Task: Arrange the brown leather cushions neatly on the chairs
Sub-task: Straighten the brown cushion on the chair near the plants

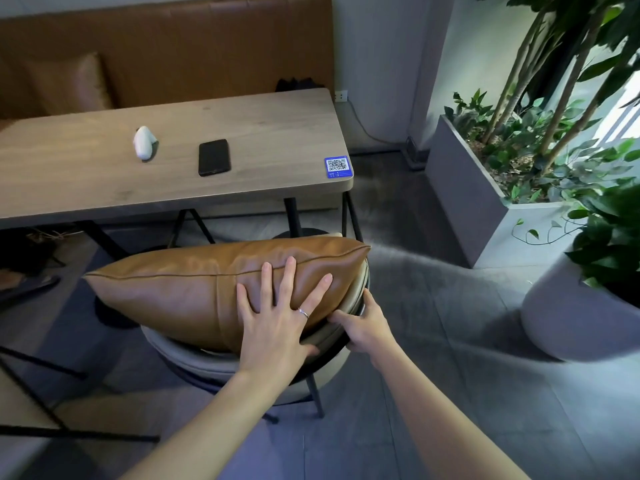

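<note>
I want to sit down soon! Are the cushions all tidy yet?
Not quite. One brown cushion is already on the chair. The left hand lies flat on it, while the right hand holds the chair's edge. It still hangs off to one side, so it needs straightening.

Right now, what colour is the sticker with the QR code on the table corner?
Blue, with a white QR panel; the head view shows the sticker clearly.

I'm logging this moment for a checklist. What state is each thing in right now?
brown leather cushion: standing on edge on the chair, left hand pressed flat on it.
chair: at the table, right hand gripping its backrest rim.
left hand: open, fingers spread.
right hand: closed on the chair.
phone: flat on the table, screen dark.
second cushion: leaning against the bench back.
</note>
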